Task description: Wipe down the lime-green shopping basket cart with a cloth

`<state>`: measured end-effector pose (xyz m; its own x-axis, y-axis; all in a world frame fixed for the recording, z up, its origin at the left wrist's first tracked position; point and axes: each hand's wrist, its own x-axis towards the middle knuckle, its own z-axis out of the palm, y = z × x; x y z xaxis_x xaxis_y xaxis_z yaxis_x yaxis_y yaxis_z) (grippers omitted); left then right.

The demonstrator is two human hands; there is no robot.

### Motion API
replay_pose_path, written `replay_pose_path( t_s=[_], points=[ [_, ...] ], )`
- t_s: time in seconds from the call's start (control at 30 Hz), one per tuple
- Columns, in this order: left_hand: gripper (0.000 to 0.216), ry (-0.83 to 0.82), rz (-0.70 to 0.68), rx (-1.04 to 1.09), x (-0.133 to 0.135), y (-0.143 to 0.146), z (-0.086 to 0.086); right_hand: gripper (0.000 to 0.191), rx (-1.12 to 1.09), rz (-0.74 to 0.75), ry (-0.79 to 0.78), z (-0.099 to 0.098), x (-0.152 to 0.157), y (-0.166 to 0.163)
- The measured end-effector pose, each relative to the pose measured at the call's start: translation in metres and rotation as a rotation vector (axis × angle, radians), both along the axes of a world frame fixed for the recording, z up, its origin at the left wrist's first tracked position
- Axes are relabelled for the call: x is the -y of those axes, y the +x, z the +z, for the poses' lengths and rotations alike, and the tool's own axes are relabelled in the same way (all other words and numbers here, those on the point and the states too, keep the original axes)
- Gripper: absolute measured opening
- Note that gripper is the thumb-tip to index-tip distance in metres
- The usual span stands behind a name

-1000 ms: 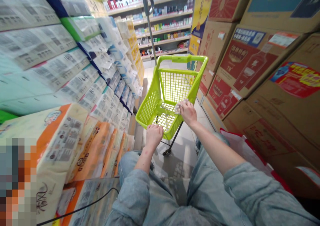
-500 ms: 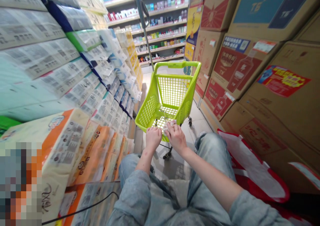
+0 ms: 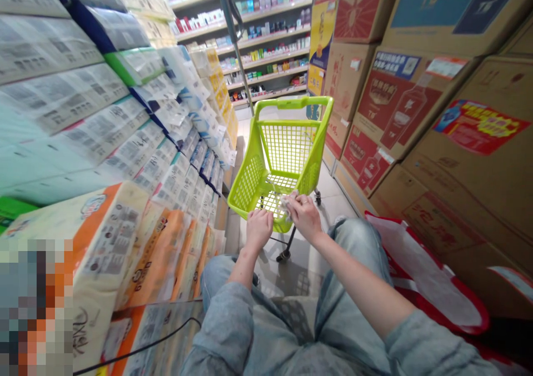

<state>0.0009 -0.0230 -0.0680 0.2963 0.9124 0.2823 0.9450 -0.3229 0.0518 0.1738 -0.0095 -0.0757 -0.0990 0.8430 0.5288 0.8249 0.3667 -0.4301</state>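
Observation:
A small lime-green shopping cart (image 3: 250,179) stands in a narrow store aisle in front of me. My left hand (image 3: 259,229) is closed over the cart's near rim. My right hand (image 3: 305,216) is closed on a crumpled white cloth (image 3: 286,201) and presses it against the near rim, beside the left hand. The cart's basket holds nothing that I can see. My knees in blue jeans fill the lower middle of the view.
Stacked tissue packs (image 3: 104,126) wall the left side. Tall cardboard boxes (image 3: 416,98) wall the right side. A red and white bag (image 3: 420,276) lies by my right knee. Shelves of goods (image 3: 266,37) and a metal pole (image 3: 235,37) stand at the far end.
My right hand with the cloth has moved from the cart's right side wall to the near rim, close to the left hand. The left hand has kept its hold.

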Motion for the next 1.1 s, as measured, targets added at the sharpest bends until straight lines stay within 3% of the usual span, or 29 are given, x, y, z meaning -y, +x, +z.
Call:
replay_pose_path(
  t_s=[0.17, 0.27, 0.37, 0.53, 0.73, 0.9, 1.1],
  points=[
    [0.036, -0.04, -0.027, 0.037, 0.001, 0.009, 0.0, 0.033, -0.079, -0.176, -0.043, 0.008, -0.051, 0.023],
    [0.034, -0.057, -0.034, 0.063, 0.002, 0.016, 0.0, 0.037, -0.148, -0.203, -0.053, 0.005, -0.06, 0.023],
    [0.034, -0.07, -0.033, 0.079, 0.002, 0.023, 0.0, 0.041, -0.245, -0.18, -0.034, -0.005, -0.044, 0.014],
    [0.033, -0.092, -0.006, 0.081, 0.001, 0.03, 0.002, 0.042, -0.403, -0.08, -0.019, -0.028, 0.011, -0.009],
    [0.03, -0.081, -0.006, 0.066, 0.002, 0.028, 0.005, 0.035, -0.557, 0.107, -0.108, -0.058, 0.062, -0.021],
    [0.033, -0.077, -0.016, 0.055, 0.003, 0.027, 0.005, 0.029, -0.678, -0.107, -0.12, -0.071, 0.065, -0.016],
    [0.03, -0.081, -0.015, 0.065, 0.003, 0.03, 0.004, 0.026, -0.733, -0.194, -0.141, -0.081, 0.04, -0.028]
  ],
)
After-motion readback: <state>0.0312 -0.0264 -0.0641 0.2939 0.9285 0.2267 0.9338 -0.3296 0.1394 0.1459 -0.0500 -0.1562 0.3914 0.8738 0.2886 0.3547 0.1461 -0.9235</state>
